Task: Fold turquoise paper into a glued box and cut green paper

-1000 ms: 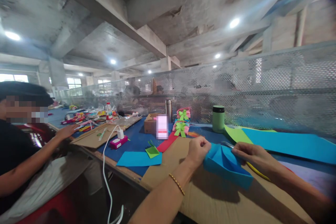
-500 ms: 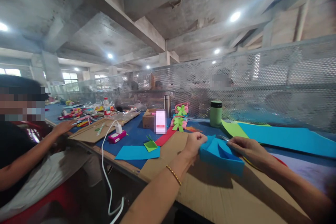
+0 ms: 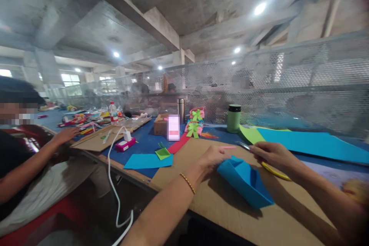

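Note:
A folded blue paper box (image 3: 245,182) tilts over the cardboard, its upper left corner at the fingers of my left hand (image 3: 213,158). That hand is closed, with a gold beaded bracelet on the wrist. From its fingertips a thin pink strip (image 3: 229,147) points right; whether it is pinched there is unclear. My right hand (image 3: 272,155) is closed around scissors (image 3: 244,145), with the metal blades pointing left, above the box. A yellow handle loop (image 3: 276,172) shows under the palm. The blades and the box are apart.
Cardboard (image 3: 184,161) covers the table before me. Blue sheets (image 3: 305,142), a green jar (image 3: 233,119), pink-and-green bow pieces (image 3: 194,123), a steel flask (image 3: 180,110) and a small green paper piece (image 3: 163,153) lie around. A white cable (image 3: 111,184) hangs down. Another person's arm (image 3: 43,150) is left.
The blue box has dropped slightly and turned, its right end now lower and nearer. My right hand has come away from its edge. The pink strip shows now. The view has shifted a little.

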The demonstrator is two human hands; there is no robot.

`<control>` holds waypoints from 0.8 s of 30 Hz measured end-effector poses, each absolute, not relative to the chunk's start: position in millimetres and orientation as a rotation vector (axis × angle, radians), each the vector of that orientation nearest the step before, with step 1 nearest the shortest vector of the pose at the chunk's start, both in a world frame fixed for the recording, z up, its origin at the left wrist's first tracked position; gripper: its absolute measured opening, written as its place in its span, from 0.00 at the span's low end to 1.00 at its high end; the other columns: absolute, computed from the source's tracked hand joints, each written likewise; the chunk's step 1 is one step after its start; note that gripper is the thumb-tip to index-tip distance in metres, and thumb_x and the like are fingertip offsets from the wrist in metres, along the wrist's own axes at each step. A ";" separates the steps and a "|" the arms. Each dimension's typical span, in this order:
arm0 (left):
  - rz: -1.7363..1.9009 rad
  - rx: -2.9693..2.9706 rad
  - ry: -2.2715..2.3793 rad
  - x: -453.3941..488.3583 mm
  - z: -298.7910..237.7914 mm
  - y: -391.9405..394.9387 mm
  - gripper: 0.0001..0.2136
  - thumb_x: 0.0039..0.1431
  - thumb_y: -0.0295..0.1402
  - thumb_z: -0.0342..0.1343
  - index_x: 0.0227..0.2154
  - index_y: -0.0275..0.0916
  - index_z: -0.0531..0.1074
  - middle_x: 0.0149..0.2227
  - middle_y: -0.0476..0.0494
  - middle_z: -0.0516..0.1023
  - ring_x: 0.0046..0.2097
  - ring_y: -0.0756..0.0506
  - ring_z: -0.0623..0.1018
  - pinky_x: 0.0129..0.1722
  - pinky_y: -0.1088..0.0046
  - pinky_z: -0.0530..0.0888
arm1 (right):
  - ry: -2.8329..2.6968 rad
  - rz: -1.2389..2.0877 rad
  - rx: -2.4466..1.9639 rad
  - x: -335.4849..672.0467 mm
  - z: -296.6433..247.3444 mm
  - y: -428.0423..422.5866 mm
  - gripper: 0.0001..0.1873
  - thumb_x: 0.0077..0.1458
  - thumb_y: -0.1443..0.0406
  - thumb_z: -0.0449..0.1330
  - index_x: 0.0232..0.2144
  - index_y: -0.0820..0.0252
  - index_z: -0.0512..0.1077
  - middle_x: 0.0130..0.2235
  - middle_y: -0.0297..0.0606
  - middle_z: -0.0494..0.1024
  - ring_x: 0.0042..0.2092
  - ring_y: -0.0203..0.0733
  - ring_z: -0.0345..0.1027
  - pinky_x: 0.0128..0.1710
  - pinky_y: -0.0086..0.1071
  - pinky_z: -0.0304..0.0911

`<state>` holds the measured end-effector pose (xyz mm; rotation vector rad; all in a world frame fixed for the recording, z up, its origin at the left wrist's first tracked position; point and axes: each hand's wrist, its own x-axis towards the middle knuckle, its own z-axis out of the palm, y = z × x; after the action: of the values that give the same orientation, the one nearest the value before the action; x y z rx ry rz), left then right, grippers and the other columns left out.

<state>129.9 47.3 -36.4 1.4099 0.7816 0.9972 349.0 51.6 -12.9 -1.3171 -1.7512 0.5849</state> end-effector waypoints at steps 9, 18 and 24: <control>0.851 1.563 0.812 128.4 -42.4 36.7 0.10 0.40 0.32 0.65 0.16 0.37 0.68 0.16 0.53 0.63 0.20 0.54 0.61 0.20 0.76 0.56 | -1.980 0.712 -1.111 333.5 -15.0 41.8 0.23 0.49 0.46 0.64 0.24 0.62 0.75 0.25 0.38 0.75 0.29 0.38 0.66 0.31 0.32 0.61; 0.808 1.670 0.797 124.6 -41.8 40.7 0.09 0.45 0.32 0.63 0.20 0.37 0.68 0.18 0.54 0.64 0.20 0.54 0.62 0.20 0.77 0.54 | -2.135 0.756 -1.075 323.9 -15.4 30.7 0.18 0.52 0.52 0.62 0.28 0.64 0.77 0.26 0.34 0.74 0.29 0.35 0.62 0.30 0.30 0.56; 0.887 1.606 0.805 126.0 -39.1 33.7 0.09 0.42 0.30 0.65 0.24 0.37 0.69 0.20 0.53 0.67 0.23 0.54 0.65 0.22 0.77 0.58 | -2.203 0.680 -1.049 326.3 -21.1 35.7 0.17 0.56 0.55 0.59 0.24 0.63 0.72 0.24 0.30 0.67 0.28 0.33 0.56 0.28 0.29 0.51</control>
<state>126.0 33.7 -39.1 1.6057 0.8050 0.8875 326.3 35.7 -21.1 -1.0486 -2.2034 0.6799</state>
